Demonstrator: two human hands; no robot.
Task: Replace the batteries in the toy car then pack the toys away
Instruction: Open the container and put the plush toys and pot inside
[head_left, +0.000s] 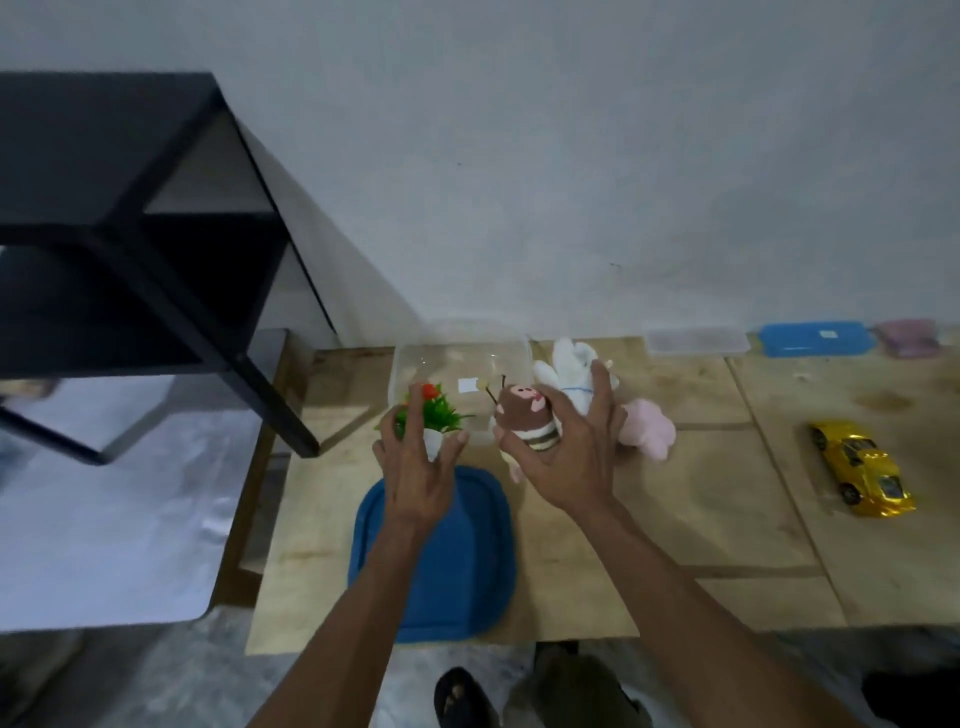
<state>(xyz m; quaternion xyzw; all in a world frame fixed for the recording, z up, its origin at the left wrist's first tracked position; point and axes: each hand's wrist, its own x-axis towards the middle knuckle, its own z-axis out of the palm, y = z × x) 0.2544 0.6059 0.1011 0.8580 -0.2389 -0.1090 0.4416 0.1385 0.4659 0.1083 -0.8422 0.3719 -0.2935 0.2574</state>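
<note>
My left hand (415, 467) grips a small toy plant (434, 413) with green leaves, a red flower and a white pot, at the front edge of a clear plastic box (467, 348). My right hand (566, 447) holds a brown striped plush bee (527, 415) just right of that box. Behind my right hand lie a white plush (569, 364) and a pink plush (647, 426). The box's blue lid (467, 561) rests flat on the table below my left hand. A yellow toy car (860, 467) sits alone at the right.
A cardboard-covered table (701, 519) carries everything. Against the wall at the back right lie a clear lid (696, 340), a blue case (815, 338) and a purple item (909, 338). A black metal shelf (156, 249) stands at the left. My sandalled foot (462, 696) shows below.
</note>
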